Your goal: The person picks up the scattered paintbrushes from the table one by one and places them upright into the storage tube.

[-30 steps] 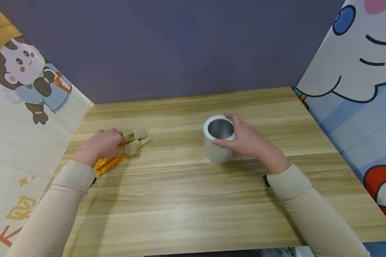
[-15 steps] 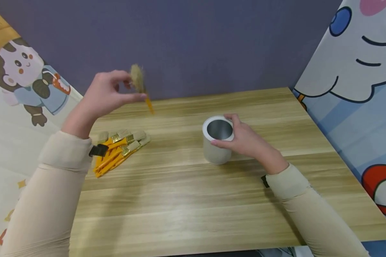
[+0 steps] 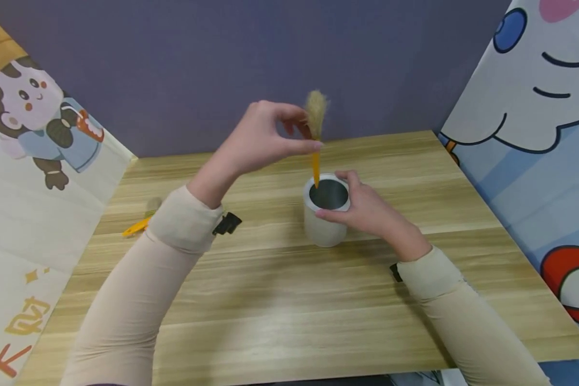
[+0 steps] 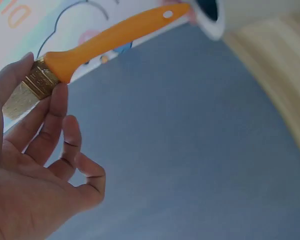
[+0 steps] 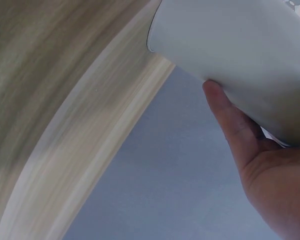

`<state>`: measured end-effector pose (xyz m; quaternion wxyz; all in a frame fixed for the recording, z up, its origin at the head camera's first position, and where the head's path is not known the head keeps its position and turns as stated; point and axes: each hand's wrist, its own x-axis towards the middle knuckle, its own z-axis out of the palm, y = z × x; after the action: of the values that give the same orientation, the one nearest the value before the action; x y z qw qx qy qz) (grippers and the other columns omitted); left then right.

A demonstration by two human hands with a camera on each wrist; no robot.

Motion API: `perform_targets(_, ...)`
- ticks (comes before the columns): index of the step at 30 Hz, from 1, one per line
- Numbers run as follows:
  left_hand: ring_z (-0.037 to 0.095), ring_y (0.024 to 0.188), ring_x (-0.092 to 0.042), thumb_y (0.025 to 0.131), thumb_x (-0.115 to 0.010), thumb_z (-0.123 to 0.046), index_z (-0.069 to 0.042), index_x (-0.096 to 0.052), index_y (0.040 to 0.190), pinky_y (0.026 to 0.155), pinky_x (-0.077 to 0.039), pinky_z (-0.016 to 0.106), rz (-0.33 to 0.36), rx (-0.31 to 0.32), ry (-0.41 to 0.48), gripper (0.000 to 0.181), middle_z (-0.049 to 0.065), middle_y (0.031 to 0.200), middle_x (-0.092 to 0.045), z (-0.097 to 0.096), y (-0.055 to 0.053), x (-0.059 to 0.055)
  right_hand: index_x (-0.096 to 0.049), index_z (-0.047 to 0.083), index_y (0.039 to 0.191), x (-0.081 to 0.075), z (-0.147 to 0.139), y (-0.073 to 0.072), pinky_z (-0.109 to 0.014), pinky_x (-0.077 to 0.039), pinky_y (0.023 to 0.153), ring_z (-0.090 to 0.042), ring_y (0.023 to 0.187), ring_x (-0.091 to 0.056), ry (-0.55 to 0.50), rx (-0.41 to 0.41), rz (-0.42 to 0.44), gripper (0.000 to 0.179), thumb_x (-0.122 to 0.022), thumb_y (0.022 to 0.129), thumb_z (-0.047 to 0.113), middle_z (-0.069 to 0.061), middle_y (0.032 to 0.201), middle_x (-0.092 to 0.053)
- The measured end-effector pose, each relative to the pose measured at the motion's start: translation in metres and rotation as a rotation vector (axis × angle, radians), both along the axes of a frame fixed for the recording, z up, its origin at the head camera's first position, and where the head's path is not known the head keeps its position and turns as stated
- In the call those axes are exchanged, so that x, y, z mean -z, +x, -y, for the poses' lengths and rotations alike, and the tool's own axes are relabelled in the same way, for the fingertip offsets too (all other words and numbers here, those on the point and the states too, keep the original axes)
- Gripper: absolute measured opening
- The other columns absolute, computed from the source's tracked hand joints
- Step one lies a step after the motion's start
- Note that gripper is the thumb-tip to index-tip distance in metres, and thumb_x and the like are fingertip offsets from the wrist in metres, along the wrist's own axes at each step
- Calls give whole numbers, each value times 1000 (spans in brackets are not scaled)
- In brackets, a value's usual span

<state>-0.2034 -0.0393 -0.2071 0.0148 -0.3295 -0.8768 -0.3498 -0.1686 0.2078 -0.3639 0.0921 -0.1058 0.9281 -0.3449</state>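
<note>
My left hand (image 3: 265,134) pinches a paintbrush (image 3: 316,110) between thumb and fingers. It hangs bristles up, and its orange handle points down into the mouth of a white cylindrical container (image 3: 325,230). In the left wrist view, the thumb and fingers hold the brush's metal ferrule (image 4: 42,80), while the other fingers bend loosely. My right hand (image 3: 366,209) grips the container by its upper right side, thumb at the front and fingers behind. The container stands upright on the table; its grey inside looks dark. Its smooth pale wall (image 5: 235,55) fills the right wrist view's top right.
Another orange-handled paintbrush (image 3: 136,227) shows at the table's left, and my left sleeve (image 3: 140,284) hides whatever lies beside it. The wood-grain table (image 3: 270,321) meets a dark blue-purple wall (image 3: 251,75) at the back. Printed cartoon panels stand on both sides.
My left hand has lifted the paintbrush from the pile at the left, then carried it rightward over the container's mouth. My right hand has stayed on the container.
</note>
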Motion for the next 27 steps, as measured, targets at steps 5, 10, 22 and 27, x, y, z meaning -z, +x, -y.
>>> perform_targets(5,14,94,-63,92,-84,-36,-18,-78,118,79,-51,33,56,44,-28,32,-4,107,-79,-14,-3,27,-14,11,168,-1,1,0,-61,-50,111,-41,140,-57,-6,-1,2,123,-73,83,79,-25,163,-44)
perform_targets(10,17,80,-62,93,-83,-35,-16,-76,116,70,-48,30,103,65,-57,30,-3,105,-79,-24,-4,52,-14,9,167,-2,2,0,-61,-51,110,-42,140,-57,-5,-12,8,123,-73,85,78,-27,161,-45)
perform_targets(22,8,84,-72,92,-85,-39,-19,-75,102,78,-58,27,164,75,-211,24,-9,91,-78,-50,3,94,-3,-1,167,0,0,1,-37,-52,68,-23,71,-62,-43,-8,46,133,-72,85,78,-12,89,-63)
perform_targets(27,8,80,-71,93,-83,-45,-20,-76,106,75,-57,26,122,50,-256,29,-7,89,-77,-57,7,101,-26,11,159,7,-2,0,-39,-56,84,-20,97,-69,-162,-71,-9,100,-76,91,64,-5,117,-67)
